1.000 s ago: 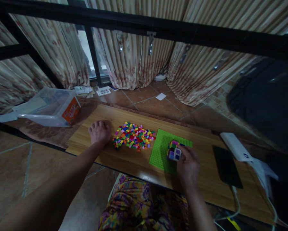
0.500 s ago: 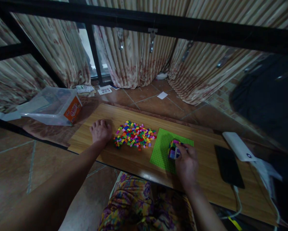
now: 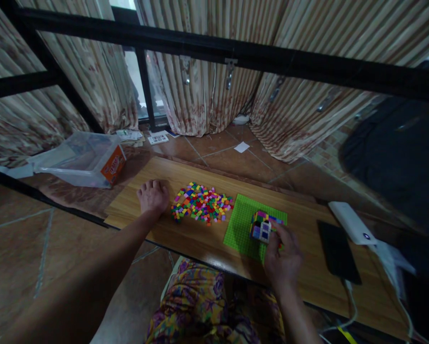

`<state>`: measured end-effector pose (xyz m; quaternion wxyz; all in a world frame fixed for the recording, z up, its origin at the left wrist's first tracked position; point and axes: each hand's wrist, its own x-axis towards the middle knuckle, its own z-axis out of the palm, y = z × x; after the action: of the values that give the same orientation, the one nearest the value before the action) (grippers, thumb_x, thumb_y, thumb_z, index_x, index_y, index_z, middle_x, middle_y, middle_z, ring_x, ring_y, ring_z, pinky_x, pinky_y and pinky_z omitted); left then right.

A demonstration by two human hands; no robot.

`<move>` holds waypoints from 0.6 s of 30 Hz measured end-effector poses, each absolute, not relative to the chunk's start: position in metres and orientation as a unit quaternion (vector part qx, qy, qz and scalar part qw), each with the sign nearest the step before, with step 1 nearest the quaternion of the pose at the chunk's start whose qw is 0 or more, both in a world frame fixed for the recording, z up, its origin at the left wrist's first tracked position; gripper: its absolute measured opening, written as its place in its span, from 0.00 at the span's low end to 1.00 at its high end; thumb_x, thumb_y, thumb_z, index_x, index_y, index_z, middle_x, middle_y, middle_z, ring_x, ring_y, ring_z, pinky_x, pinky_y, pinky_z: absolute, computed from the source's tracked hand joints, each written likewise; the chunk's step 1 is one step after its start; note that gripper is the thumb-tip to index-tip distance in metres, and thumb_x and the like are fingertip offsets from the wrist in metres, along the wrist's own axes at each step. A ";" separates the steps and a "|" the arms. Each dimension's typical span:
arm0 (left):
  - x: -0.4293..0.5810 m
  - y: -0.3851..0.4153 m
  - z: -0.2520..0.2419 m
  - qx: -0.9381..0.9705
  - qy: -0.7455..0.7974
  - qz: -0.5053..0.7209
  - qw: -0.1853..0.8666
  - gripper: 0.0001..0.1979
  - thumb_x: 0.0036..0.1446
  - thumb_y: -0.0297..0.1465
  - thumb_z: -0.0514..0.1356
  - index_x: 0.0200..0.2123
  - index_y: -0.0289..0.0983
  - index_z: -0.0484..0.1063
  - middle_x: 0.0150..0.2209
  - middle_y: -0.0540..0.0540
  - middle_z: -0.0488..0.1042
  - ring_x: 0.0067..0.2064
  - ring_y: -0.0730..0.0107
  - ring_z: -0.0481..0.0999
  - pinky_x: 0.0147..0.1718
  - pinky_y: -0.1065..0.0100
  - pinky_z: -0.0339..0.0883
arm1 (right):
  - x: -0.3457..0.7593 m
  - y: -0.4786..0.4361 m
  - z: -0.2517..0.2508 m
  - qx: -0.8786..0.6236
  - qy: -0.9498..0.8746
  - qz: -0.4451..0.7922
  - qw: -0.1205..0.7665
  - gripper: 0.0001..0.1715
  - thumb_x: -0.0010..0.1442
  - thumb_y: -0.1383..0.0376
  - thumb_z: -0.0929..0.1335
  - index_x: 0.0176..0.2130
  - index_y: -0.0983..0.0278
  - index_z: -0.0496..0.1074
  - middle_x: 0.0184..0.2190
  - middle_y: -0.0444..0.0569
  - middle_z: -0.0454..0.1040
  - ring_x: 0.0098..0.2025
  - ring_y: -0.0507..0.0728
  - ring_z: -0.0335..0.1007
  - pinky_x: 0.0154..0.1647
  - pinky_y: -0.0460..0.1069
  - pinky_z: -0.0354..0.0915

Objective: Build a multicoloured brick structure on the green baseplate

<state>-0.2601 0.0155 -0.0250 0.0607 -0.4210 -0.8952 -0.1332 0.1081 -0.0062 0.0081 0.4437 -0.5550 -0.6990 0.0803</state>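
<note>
My left hand [image 3: 153, 196] lies palm down on the wooden board, left of a loose pile of small coloured toy bricks [image 3: 202, 203], its fingers stretched out. A green baseplate [image 3: 240, 224] is to the right of the pile. On it stands a small multicoloured brick structure [image 3: 260, 228], with white and lavender pieces at its near side. My right hand [image 3: 285, 251] is at the structure's right side, thumb and fingers bent together against its edge. The fingers partly cover the structure, and anything small pinched between them cannot be made out.
A clear plastic box [image 3: 81, 160] with an orange label stands beyond the board's left end. To the right lie a black phone [image 3: 338, 251] with a cable and a white power bank [image 3: 350, 222]. A dark metal rail [image 3: 214, 45] crosses above; curtains hang behind.
My right hand has shifted slightly right and nearer to me, from over the structure's top to its right edge, uncovering more of it. My left hand stays resting on the board.
</note>
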 end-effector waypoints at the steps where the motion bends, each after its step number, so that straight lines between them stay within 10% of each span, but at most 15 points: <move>1: -0.260 0.016 -0.025 -0.421 -0.896 -0.131 0.058 0.22 0.62 0.37 0.45 0.52 0.34 0.69 0.54 0.35 0.69 0.55 0.47 0.65 0.51 0.51 0.57 | 0.100 -0.013 0.007 -0.541 -0.706 0.102 0.445 0.17 0.65 0.64 0.60 0.48 0.64 0.74 0.43 0.55 0.75 0.47 0.59 0.71 0.49 0.55 0.67; 18: -0.263 0.013 -0.027 -0.428 -0.895 -0.111 0.061 0.21 0.62 0.37 0.46 0.51 0.33 0.69 0.52 0.34 0.69 0.54 0.48 0.65 0.50 0.52 0.57 | 0.010 -0.023 -0.024 -0.497 -0.780 0.230 0.303 0.14 0.64 0.62 0.62 0.41 0.60 0.76 0.39 0.49 0.75 0.44 0.57 0.69 0.47 0.52 0.63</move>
<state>-0.2633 0.0126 -0.0271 0.0612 -0.4278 -0.8950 -0.1106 0.0096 -0.0227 -0.0238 0.3030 -0.4968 -0.7802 0.2296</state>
